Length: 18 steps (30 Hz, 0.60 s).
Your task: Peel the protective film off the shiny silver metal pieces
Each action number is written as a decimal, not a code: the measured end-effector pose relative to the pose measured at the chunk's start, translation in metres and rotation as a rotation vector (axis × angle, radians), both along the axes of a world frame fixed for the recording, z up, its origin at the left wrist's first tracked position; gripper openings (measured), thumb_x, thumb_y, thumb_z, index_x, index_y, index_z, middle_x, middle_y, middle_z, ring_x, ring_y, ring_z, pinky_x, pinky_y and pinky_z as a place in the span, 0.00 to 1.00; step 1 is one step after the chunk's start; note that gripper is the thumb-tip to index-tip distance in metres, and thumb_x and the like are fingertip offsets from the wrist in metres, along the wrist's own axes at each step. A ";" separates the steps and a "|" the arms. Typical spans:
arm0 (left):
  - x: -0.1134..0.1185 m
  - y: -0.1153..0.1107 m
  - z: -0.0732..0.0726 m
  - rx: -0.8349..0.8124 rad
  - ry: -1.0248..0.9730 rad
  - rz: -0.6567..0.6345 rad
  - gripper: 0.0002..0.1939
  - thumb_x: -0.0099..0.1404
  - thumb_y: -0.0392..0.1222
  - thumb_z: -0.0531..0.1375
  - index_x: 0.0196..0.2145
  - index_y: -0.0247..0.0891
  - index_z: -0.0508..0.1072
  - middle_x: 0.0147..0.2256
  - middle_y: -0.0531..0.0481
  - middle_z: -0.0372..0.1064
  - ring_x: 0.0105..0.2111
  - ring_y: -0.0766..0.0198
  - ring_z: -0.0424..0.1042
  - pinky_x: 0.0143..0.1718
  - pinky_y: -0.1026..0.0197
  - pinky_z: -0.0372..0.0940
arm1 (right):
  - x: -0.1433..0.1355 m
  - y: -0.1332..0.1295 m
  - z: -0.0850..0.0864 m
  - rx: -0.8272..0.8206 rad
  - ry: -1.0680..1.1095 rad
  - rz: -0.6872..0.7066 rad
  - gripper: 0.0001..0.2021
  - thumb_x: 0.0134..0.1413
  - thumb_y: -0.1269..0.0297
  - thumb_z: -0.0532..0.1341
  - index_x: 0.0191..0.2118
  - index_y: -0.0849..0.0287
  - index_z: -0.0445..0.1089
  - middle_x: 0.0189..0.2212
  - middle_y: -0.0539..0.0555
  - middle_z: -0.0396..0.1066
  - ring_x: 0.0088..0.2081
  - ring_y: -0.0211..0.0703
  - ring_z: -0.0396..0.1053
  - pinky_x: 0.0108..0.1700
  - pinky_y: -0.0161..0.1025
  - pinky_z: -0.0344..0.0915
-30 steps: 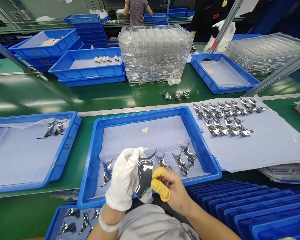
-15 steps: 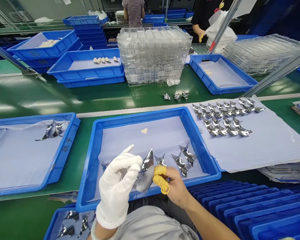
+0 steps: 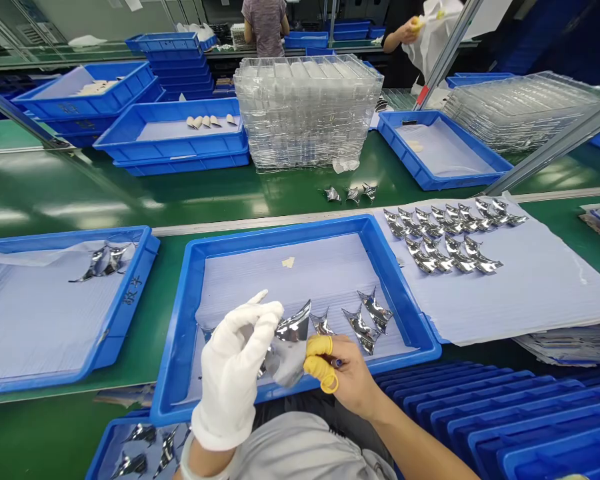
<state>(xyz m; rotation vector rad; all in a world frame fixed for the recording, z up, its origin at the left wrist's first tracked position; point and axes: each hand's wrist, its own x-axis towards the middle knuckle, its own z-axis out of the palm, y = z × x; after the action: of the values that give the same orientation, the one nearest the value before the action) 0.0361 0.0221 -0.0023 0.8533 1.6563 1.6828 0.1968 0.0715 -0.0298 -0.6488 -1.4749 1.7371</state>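
Note:
In a white glove, my left hand (image 3: 233,373) pinches a chrome-plated curved part (image 3: 296,327) over the front of the blue tray (image 3: 305,228). The lower portion of the part looks grey and hazy; a reflection or a film, I cannot tell which. My right hand (image 3: 345,373), yellow finger cots on its curled fingers, is close against the part's right side. A dark blue pen-like end (image 3: 337,363) pokes out of that grip. Several similar chrome pieces (image 3: 363,328) lie on the tray's white liner, to the right of the hands.
Rows of chrome parts (image 3: 453,248) rest on white paper (image 3: 520,293) at right. Another blue tray (image 3: 147,267) stands left, and nested trays (image 3: 505,413) lie lower right. Stacked clear plastic trays (image 3: 307,113) rise behind. Across the bench, a person's hand (image 3: 409,32) holds white sheeting.
The chrome part has turned in my left hand, its bright face now tilting further right. Both hands have barely shifted. Across the bench, the co-worker's hand has lifted the white sheeting.

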 end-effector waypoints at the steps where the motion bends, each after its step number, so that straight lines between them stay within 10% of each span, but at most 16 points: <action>1: -0.001 0.001 -0.001 -0.077 -0.054 0.026 0.08 0.63 0.48 0.70 0.37 0.44 0.81 0.41 0.50 0.82 0.51 0.53 0.76 0.57 0.50 0.66 | 0.000 -0.001 0.003 -0.008 0.001 0.004 0.17 0.64 0.57 0.64 0.25 0.56 0.66 0.21 0.45 0.57 0.23 0.36 0.51 0.27 0.37 0.52; 18: -0.004 0.007 0.002 -0.173 -0.001 -0.049 0.23 0.64 0.60 0.66 0.46 0.39 0.80 0.48 0.43 0.80 0.49 0.52 0.77 0.52 0.54 0.70 | -0.002 -0.005 0.011 -0.183 0.018 -0.042 0.14 0.60 0.57 0.66 0.27 0.57 0.68 0.21 0.45 0.60 0.22 0.34 0.53 0.26 0.33 0.54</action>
<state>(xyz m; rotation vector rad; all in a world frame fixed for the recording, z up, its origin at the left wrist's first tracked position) 0.0321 0.0289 -0.0004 0.8018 1.7377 1.4823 0.1949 0.0667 -0.0192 -0.7514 -1.2905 1.8551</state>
